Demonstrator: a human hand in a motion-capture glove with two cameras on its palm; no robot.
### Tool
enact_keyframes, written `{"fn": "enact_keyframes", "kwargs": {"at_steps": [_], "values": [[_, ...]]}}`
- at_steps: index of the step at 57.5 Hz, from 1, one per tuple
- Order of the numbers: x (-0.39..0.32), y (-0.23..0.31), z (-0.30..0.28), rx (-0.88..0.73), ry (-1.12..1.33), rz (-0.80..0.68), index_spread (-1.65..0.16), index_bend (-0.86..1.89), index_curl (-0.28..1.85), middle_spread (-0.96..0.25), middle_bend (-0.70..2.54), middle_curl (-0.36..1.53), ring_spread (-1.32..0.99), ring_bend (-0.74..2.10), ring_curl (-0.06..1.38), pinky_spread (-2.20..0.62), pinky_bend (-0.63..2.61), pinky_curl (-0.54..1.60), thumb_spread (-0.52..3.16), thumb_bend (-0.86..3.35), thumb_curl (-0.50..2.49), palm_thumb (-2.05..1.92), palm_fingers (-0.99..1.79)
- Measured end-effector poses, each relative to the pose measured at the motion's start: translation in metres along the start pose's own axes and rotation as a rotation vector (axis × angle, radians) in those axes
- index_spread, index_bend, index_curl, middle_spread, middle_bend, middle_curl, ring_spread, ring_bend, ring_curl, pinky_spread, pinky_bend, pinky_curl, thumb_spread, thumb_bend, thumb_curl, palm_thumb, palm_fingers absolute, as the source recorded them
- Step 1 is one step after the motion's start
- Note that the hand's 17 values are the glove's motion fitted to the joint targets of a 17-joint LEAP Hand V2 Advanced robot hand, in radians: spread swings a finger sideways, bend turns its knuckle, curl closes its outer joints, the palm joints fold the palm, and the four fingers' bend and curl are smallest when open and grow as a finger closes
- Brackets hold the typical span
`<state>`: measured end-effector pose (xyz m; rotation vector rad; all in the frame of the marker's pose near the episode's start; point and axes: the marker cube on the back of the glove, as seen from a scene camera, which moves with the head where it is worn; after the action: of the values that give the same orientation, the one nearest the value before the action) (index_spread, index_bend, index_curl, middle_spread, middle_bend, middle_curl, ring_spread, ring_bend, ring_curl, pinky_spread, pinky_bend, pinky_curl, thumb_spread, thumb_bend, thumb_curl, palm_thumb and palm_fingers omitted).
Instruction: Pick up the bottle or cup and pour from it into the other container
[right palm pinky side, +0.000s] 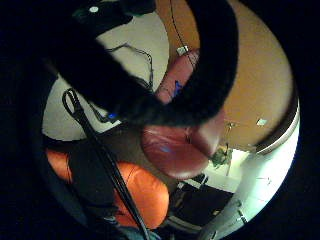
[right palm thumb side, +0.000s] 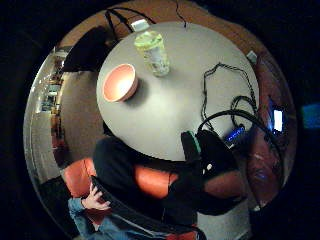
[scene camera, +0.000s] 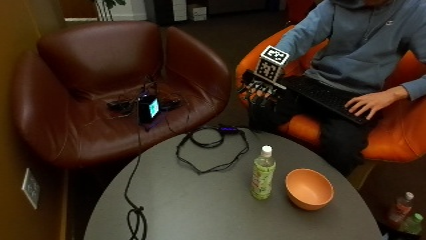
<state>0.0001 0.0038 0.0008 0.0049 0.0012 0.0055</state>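
Note:
A clear bottle (scene camera: 263, 173) of pale yellow-green drink with a white cap stands upright on the round grey table (scene camera: 200, 210). Just beside it sits an empty orange bowl (scene camera: 309, 188). My gloved right hand (scene camera: 261, 96) hangs in the air beyond the table's far edge, in front of the person's knees, holding nothing, with its fingers pointing down and relaxed. The thumb side palm view looks down on the bottle (right palm thumb side: 152, 51) and bowl (right palm thumb side: 120, 82) from well away. A black gloved finger (right palm pinky side: 200, 75) curves across the little finger side palm view. The bare left hand (scene camera: 373, 102) rests on the lap.
A black cable (scene camera: 213, 150) loops over the table's far part and trails toward its near edge. A brown leather armchair (scene camera: 113, 85) holds a small lit device (scene camera: 148, 107). The person sits in an orange chair (scene camera: 393, 135). Two bottles (scene camera: 403, 207) stand on the floor.

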Motion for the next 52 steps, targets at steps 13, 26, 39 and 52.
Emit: {"fn": "enact_keyframes", "kwargs": {"at_steps": [13, 26, 39, 52], "values": [[-0.008, -0.008, -0.022, 0.014, 0.002, 0.009, -0.37, 0.15, 0.13, -0.1, 0.17, 0.11, -0.03, 0.34, 0.15, 0.26, 0.59, 0.24, 0.87, 0.24, 0.19, 0.56, 0.18], [-0.005, -0.024, -0.034, 0.032, 0.013, 0.01, -0.4, 0.15, 0.18, -0.11, 0.17, 0.17, -0.03, 0.37, 0.2, 0.29, 0.62, 0.29, 1.01, 0.13, 0.24, 0.59, 0.15], [0.017, -0.028, -0.027, 0.025, -0.046, 0.052, -0.41, 0.15, 0.21, -0.11, 0.17, 0.2, -0.04, 0.39, 0.23, 0.29, 0.64, 0.31, 1.05, 0.04, 0.28, 0.61, 0.13], [0.038, -0.044, -0.029, 0.032, -0.121, 0.091, -0.4, 0.13, 0.22, -0.1, 0.17, 0.23, -0.04, 0.41, 0.25, 0.29, 0.66, 0.33, 1.05, -0.03, 0.29, 0.56, 0.1]]}}
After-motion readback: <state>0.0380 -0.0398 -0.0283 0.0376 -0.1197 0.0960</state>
